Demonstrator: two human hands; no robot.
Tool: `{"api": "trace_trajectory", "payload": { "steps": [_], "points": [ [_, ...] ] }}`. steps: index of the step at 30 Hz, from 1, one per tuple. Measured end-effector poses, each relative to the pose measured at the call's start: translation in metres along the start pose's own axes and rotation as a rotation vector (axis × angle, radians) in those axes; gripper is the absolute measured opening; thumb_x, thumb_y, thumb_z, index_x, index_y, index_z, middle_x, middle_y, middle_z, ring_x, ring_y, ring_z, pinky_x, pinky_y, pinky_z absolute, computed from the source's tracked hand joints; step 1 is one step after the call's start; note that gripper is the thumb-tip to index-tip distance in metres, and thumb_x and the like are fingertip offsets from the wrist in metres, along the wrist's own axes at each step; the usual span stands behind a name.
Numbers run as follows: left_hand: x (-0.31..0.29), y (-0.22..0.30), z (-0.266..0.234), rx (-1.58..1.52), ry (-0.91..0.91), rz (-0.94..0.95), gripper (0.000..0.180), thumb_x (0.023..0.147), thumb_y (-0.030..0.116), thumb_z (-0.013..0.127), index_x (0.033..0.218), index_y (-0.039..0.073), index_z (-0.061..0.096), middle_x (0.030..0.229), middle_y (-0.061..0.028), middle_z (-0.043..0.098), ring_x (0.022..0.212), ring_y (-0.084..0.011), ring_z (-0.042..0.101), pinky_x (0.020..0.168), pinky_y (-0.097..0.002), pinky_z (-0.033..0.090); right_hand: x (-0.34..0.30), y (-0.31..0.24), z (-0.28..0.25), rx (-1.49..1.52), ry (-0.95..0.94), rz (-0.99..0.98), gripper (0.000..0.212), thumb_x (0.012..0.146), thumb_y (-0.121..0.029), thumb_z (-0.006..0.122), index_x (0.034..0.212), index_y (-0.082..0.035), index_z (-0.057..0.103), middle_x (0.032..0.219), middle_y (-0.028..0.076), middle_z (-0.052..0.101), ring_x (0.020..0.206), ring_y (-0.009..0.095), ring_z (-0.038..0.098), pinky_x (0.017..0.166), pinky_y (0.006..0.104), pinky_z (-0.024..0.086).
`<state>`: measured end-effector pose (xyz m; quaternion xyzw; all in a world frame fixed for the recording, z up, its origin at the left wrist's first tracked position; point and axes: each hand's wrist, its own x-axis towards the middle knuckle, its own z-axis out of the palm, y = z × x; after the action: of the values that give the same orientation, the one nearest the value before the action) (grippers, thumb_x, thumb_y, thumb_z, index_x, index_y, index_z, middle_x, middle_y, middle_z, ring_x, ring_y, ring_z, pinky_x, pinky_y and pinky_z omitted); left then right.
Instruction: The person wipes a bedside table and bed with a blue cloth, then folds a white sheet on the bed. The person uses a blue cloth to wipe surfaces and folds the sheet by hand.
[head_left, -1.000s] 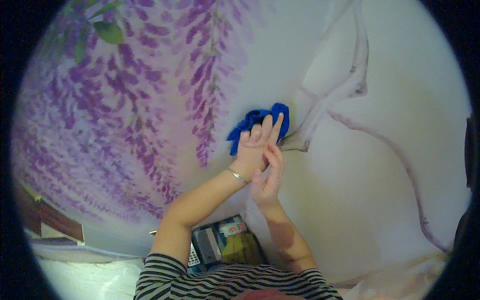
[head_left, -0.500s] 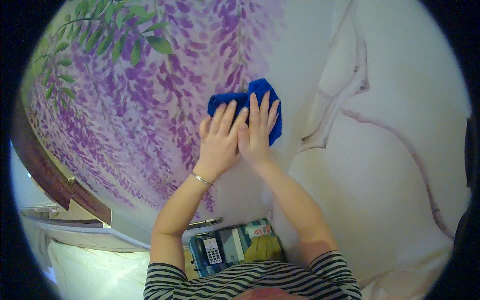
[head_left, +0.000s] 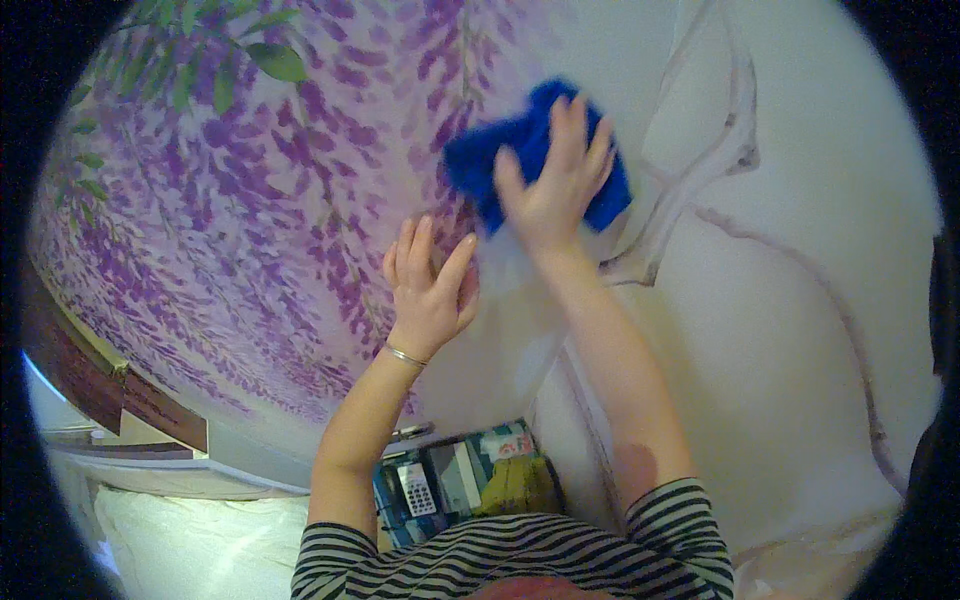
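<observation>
A blue cloth (head_left: 475, 160) lies spread against the painted wall (head_left: 810, 340), slightly blurred by motion. Over it rests my right hand (head_left: 562, 190), fingers spread, pressing it to the wall. Below and to the left of the cloth, my left hand (head_left: 430, 295) has its fingers apart with nothing in them. It is at the wall over the purple painted blossoms; whether the palm touches the surface I cannot tell. A thin bracelet (head_left: 404, 355) circles my left wrist.
A cordless phone (head_left: 417, 489) and a yellow-green item (head_left: 520, 487) lie on a teal patterned surface near my body. At the lower left are a dark brown frame edge (head_left: 75, 365) and a pale cover (head_left: 190, 545). Painted branches (head_left: 690, 190) run across the wall's right side.
My right hand has slid the blue cloth up and to the right. My left hand has come off the cloth and sits lower. The view has shifted slightly.
</observation>
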<state>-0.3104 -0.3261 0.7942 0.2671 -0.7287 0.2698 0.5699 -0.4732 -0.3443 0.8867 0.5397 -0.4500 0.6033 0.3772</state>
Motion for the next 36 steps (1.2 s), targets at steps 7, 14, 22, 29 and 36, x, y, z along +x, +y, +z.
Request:
{"api": "trace_trajectory", "payload": {
  "steps": [7, 14, 22, 29, 36],
  "points": [
    [-0.076, 0.003, 0.009, 0.188, -0.313, 0.039, 0.054, 0.081, 0.039, 0.060, 0.130, 0.018, 0.052, 0.145, -0.0162, 0.035, 0.136, -0.0361, 0.025, 0.110, -0.0534, 0.011, -0.336, 0.008, -0.022, -0.041, -0.484, -0.106, 0.051, 0.077, -0.056, 0.058, 0.117, -0.025, 0.059, 0.129, 0.004, 0.047, 0.123, 0.041, 0.032, 0.098, 0.0689, 0.019],
    [-0.100, -0.005, -0.003, 0.280, -0.477, 0.157, 0.056, 0.085, 0.045, 0.054, 0.133, 0.017, 0.050, 0.146, -0.0096, 0.036, 0.138, -0.0303, 0.025, 0.112, -0.0506, 0.005, -0.310, 0.022, -0.031, -0.052, -0.584, -0.284, 0.036, 0.080, -0.039, 0.060, 0.115, -0.035, 0.061, 0.127, -0.008, 0.051, 0.116, 0.032, 0.041, 0.092, 0.0658, 0.032],
    [-0.104, 0.010, 0.029, 0.427, -0.286, 0.093, 0.053, 0.085, 0.047, 0.055, 0.132, 0.021, 0.051, 0.144, -0.0072, 0.039, 0.138, -0.0357, 0.021, 0.108, -0.0594, -0.001, -0.052, 0.062, -0.017, -0.020, 0.104, -0.113, 0.049, 0.075, -0.036, 0.069, 0.118, -0.016, 0.057, 0.138, 0.014, 0.040, 0.127, 0.041, 0.029, 0.104, 0.0583, 0.019],
    [-0.119, 0.014, 0.039, 0.292, -0.335, 0.198, 0.049, 0.086, 0.053, 0.050, 0.127, 0.027, 0.055, 0.142, -0.0056, 0.042, 0.139, -0.0330, 0.022, 0.109, -0.0591, -0.002, -0.229, 0.077, -0.032, 0.033, -0.190, 0.157, 0.059, 0.073, -0.035, 0.070, 0.120, -0.006, 0.052, 0.142, 0.029, 0.026, 0.128, 0.057, 0.017, 0.102, 0.0662, 0.018],
    [-0.120, 0.017, 0.040, 0.305, -0.346, 0.257, 0.044, 0.084, 0.049, 0.053, 0.123, 0.029, 0.057, 0.139, -0.0002, 0.046, 0.135, -0.0293, 0.031, 0.108, -0.0595, 0.001, -0.476, 0.050, -0.069, -0.018, -0.576, 0.538, 0.067, 0.074, -0.028, 0.070, 0.124, 0.007, 0.042, 0.142, 0.037, 0.015, 0.132, 0.058, 0.005, 0.102, 0.0694, 0.013]
  ]
}}
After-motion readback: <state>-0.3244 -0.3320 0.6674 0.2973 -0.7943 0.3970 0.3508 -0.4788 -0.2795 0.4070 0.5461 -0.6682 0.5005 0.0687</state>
